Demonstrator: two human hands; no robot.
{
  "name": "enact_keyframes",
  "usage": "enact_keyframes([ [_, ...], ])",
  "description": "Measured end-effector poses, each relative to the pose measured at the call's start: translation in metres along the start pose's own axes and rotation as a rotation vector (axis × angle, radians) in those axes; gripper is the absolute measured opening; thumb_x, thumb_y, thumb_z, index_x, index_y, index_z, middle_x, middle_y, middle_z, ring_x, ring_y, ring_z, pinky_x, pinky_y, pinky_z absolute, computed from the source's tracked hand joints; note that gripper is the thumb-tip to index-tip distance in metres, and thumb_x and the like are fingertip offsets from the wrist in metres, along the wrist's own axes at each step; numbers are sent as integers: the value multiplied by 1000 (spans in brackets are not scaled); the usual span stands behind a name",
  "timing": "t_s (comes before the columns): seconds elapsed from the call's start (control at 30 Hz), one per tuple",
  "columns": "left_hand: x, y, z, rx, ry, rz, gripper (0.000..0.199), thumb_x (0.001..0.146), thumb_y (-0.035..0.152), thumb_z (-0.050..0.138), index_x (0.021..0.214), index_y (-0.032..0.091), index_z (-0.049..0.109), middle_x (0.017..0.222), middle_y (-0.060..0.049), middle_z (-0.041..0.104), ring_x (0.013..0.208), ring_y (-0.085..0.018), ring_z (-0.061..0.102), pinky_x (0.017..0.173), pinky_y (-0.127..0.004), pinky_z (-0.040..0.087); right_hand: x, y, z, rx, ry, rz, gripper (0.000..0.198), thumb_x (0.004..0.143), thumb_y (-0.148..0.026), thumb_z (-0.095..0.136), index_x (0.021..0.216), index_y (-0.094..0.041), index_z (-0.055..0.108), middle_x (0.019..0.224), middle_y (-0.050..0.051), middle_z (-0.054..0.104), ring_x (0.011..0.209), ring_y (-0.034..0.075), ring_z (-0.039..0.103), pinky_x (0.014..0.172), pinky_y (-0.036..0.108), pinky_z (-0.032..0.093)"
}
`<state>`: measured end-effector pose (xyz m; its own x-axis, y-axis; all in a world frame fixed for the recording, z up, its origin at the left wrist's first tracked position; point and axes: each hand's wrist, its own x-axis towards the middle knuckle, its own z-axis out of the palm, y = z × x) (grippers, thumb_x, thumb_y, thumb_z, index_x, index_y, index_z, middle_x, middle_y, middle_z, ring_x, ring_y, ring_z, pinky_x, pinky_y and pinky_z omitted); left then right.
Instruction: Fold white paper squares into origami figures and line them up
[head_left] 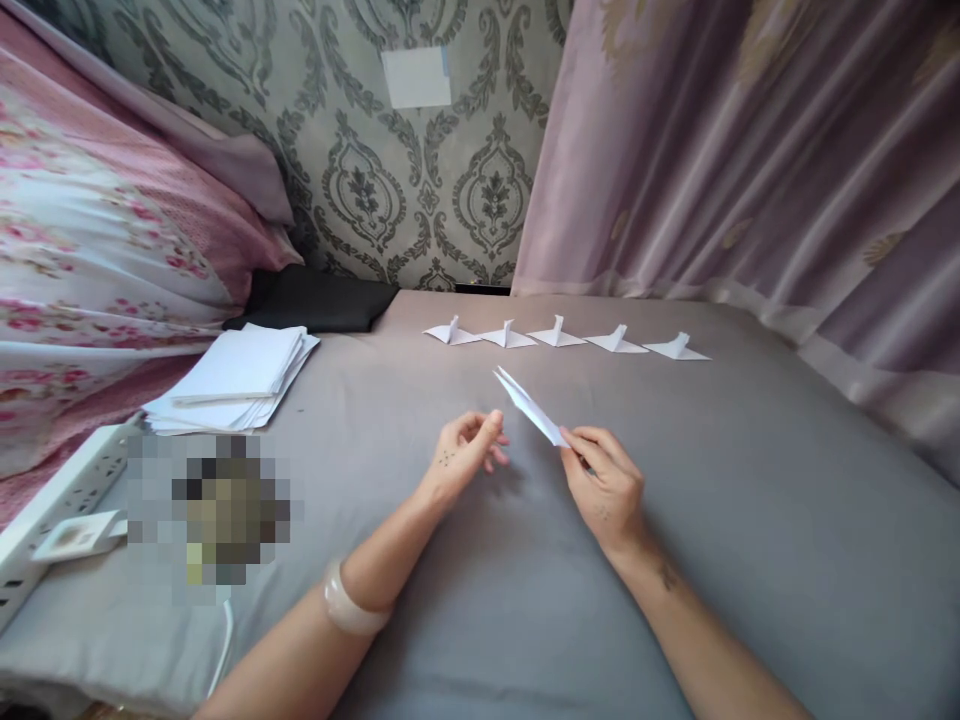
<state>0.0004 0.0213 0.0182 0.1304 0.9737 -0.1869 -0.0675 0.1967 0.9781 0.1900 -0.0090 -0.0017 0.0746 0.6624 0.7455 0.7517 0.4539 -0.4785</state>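
Right hand (606, 485): Thumb and fingers pinch the near end of a folded white paper, wrist angled in from the lower right.
Folded white paper (529, 408): Held out in front of the person, between the two hands, it points away and to the left; its long axis runs diagonally from the pinched end to the far tip, where the layers part slightly.
Left hand (466, 450): Thumb and loosely curled fingers stand apart, near the paper's left side; a pale bangle (354, 600) circles the forearm.
Room around the paper: Gray sheet (495, 620) separates its far tip from the row beyond and spreads widely to the right of the right hand.
Origami birds (453, 332): Five white figures line up beyond the hands, necks raised, wings stretched sideways, neighboring tips touching or nearly so.
Left side: A stack of white paper (236, 370) lies with uneven edges, near a black flat case (315, 298); a white power strip (67, 500) runs along the near left, beside a pixelated patch.
Far edges: The sheet ends at a patterned wall (420, 190) and, at right, a mauve curtain (675, 150).
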Motion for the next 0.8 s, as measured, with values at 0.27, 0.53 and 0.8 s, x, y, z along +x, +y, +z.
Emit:
enact_keyframes([
  [0.27, 3, -9, 7, -522, -132, -224, 30, 79, 38, 72, 92, 12, 63, 91, -10, 68, 80, -18, 68, 68, -29, 58, -10, -2, 1, -72, -84, -154, 30, 84, -7, 59, 106, -22, 71, 92, 4, 72, 80, 13, 69, 79, 24, 55],
  [0.53, 5, -5, 4, -537, -89, -186, 32, 80, 41, 71, 95, 14, 63, 98, -11, 68, 87, -20, 67, 75, -34, 58, -10, -4, 3, -46, -100, -107, 31, 85, -8, 57, 108, -24, 71, 91, 4, 71, 79, 13, 69, 79, 25, 56],
  [0.8, 6, -14, 8, -456, -90, -172, 33, 67, 22, 74, 96, 11, 64, 97, -13, 71, 84, -23, 69, 74, -34, 57, -12, -7, 2, 8, -189, -176, 31, 86, -8, 58, 112, -23, 67, 97, 5, 71, 85, 14, 69, 82, 25, 56],
])
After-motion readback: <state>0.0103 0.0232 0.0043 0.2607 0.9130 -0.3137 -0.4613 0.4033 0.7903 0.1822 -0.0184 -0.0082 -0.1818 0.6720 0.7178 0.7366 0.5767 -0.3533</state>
